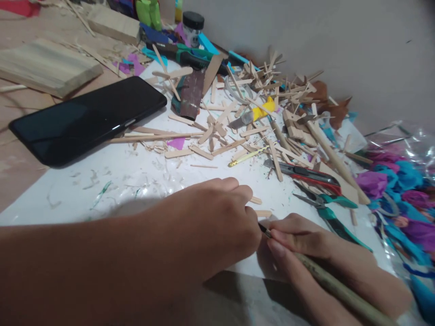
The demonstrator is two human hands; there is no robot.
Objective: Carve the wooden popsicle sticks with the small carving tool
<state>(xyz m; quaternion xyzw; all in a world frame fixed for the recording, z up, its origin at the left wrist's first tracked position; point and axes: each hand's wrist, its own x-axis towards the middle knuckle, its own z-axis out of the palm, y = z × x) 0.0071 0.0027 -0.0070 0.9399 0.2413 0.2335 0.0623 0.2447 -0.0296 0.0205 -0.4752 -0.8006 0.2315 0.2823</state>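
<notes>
My left hand [220, 217] is closed, back up, low over the white paper. Its fingertips are hidden, so what they grip cannot be made out. Ends of two wooden craft sticks [263, 213] show just past its knuckles; whether the fingers touch them is unclear. Between the thumb and fingers of my right hand [306, 244] is a slim wooden-handled tool [335, 285], its handle slanting back under the hand. The narrow dark tip points toward my left thumb, and its end is hidden there.
A black phone [88, 117] lies at left near a wooden board [47, 65]. Loose craft sticks pile up toward the wall. On the right are a utility knife [306, 174], green-handled pliers [335, 213] and colored crepe paper [404, 181]. A yellow-handled blade [254, 113] lies among the sticks.
</notes>
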